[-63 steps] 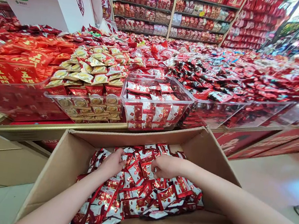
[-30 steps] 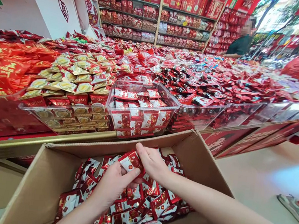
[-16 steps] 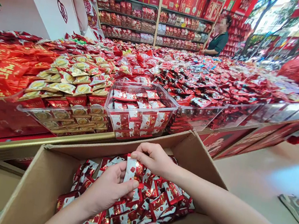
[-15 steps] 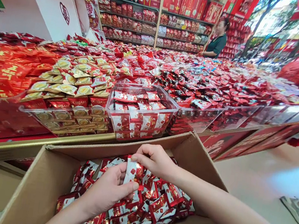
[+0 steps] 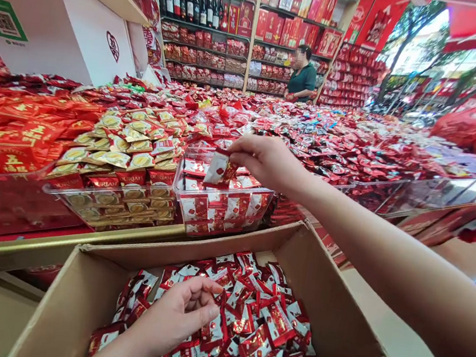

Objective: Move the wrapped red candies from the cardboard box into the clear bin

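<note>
My right hand (image 5: 262,159) pinches a small red and white candy packet (image 5: 220,170) by its upper end. It hangs over the clear plastic bin (image 5: 223,194), where matching packets stand in rows. Lower down, my left hand (image 5: 184,307) is above the cardboard box (image 5: 330,309), its fingers loosely curled and a gap showing between thumb and forefinger. Nothing shows in that hand. Loose red and white packets (image 5: 262,324) are heaped in the box beneath it.
Left of the bin stands a container of durian packets (image 5: 125,162), then red packets (image 5: 9,134). Dark red packets (image 5: 334,153) are piled to the right. A white box with a QR code (image 5: 51,22) stands behind. A person in dark green (image 5: 302,80) is near the shelves.
My right hand has carried the packet up and forward from the box to above the bin. My left hand has let go of it and stays over the box. The view has tilted up slightly.
</note>
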Demonstrator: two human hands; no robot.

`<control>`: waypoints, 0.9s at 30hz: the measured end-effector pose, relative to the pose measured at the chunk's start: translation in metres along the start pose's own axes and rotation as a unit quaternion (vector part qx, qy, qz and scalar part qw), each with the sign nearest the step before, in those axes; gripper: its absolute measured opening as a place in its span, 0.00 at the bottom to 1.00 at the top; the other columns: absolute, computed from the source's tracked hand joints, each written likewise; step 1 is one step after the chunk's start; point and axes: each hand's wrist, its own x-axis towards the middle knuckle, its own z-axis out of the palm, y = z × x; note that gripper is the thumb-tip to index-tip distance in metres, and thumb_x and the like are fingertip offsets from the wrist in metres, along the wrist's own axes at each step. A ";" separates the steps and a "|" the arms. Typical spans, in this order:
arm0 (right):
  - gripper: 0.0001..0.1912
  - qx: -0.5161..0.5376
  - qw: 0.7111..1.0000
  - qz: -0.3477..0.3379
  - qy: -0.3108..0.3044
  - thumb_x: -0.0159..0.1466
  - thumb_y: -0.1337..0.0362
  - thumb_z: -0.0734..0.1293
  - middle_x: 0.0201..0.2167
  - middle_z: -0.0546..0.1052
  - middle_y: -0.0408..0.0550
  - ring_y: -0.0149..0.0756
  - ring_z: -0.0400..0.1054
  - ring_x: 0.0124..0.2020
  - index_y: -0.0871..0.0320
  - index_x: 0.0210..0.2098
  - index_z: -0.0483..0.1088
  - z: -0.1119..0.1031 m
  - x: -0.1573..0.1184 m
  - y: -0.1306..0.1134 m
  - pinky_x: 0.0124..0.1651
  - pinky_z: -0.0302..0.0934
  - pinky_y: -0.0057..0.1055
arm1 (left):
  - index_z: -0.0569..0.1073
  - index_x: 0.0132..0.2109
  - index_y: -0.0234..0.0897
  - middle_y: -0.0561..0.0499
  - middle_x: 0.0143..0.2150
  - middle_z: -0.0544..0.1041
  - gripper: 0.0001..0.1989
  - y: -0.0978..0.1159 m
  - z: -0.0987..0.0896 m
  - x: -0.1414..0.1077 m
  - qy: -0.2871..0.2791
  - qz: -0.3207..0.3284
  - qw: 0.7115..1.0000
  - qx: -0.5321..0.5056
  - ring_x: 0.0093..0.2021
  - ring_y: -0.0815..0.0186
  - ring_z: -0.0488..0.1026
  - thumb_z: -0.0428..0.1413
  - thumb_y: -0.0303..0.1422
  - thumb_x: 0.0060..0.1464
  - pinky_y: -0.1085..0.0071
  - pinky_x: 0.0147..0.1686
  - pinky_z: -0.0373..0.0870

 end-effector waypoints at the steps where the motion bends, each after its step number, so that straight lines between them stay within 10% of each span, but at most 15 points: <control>1: 0.09 -0.008 1.000 -0.004 -0.025 0.56 0.68 0.59 0.26 0.69 0.42 0.25 0.61 0.28 0.63 0.32 0.69 0.003 0.003 0.001 0.35 0.53 0.25 | 0.67 0.39 0.36 0.56 0.26 0.66 0.12 -0.002 -0.001 0.000 -0.003 0.001 1.000 0.004 0.26 0.72 0.63 0.54 0.34 0.46 0.74 0.28 0.59; 12: 0.08 -0.011 0.972 0.000 -0.236 0.54 0.70 0.61 0.26 0.71 0.43 0.25 0.61 0.27 0.63 0.31 0.70 0.016 0.013 0.011 0.32 0.53 0.24 | 0.66 0.39 0.35 0.57 0.25 0.65 0.11 -0.007 -0.003 0.000 -0.013 -0.013 1.000 0.017 0.26 0.71 0.62 0.53 0.34 0.47 0.73 0.28 0.58; 27: 0.08 0.019 0.946 0.031 -0.321 0.57 0.66 0.59 0.21 0.67 0.42 0.22 0.55 0.21 0.64 0.28 0.67 0.027 0.021 0.017 0.25 0.51 0.22 | 0.67 0.38 0.37 0.56 0.24 0.67 0.10 -0.004 0.000 -0.002 -0.005 -0.022 0.998 0.053 0.26 0.70 0.63 0.52 0.34 0.47 0.74 0.27 0.60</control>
